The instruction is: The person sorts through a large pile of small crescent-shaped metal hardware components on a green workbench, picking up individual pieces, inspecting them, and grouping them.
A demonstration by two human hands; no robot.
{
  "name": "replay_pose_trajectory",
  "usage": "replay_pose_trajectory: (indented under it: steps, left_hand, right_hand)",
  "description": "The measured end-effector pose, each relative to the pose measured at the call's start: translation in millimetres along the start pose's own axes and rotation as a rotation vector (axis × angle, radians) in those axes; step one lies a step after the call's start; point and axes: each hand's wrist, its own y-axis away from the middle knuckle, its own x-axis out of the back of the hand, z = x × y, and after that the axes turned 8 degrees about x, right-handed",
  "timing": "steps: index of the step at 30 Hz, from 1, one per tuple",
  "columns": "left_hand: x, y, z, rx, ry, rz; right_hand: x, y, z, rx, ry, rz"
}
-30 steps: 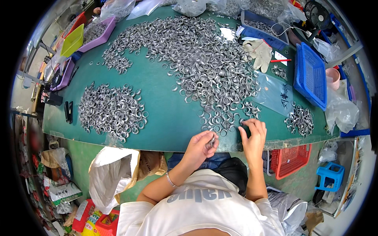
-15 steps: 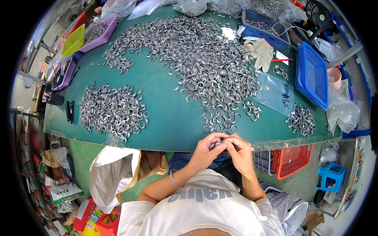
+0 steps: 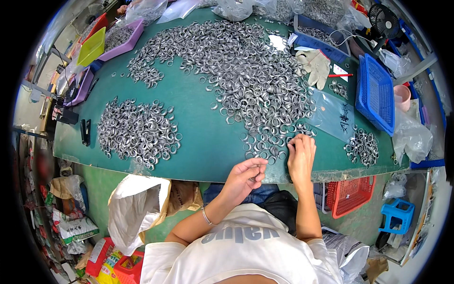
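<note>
Over the table's near edge is my left hand [image 3: 245,180], its fingers curled round a small grey metal ring that is mostly hidden in them. Its index fingertip lies beside a loose ring at the pile's near end. To the right, my right hand [image 3: 301,156] reaches onto the table with its fingers bent down and drawn together at a small cluster of rings [image 3: 305,128]. What its fingertips pinch, if anything, is hidden. A large spread of silver-grey rings [image 3: 255,75] covers the middle of the green table [image 3: 203,156].
A separate heap of rings [image 3: 138,132] lies at left, a smaller one [image 3: 362,147] at right. Around them are black snips [image 3: 85,132], a clear bag [image 3: 333,113], a glove [image 3: 314,66], blue baskets [image 3: 377,92] and a fan [image 3: 383,21]. An open paper sack [image 3: 137,208] stands below the edge.
My hands were together over the table edge with rings between the fingers. They have parted: my right hand has moved forward to the ring cluster, while the left stays near the edge.
</note>
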Motion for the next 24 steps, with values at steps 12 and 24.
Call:
replay_pose_trajectory:
  steps: [12,24]
  left_hand:
    - [-9,1,-6,-0.254,-0.413,0.134]
    - [-3,3,-2,-0.118,-0.075,0.029]
  right_hand:
    - [16,24,-40,-0.375,-1.151,-0.223]
    - [-1,-6,-15,-0.241,-0.451,0.058]
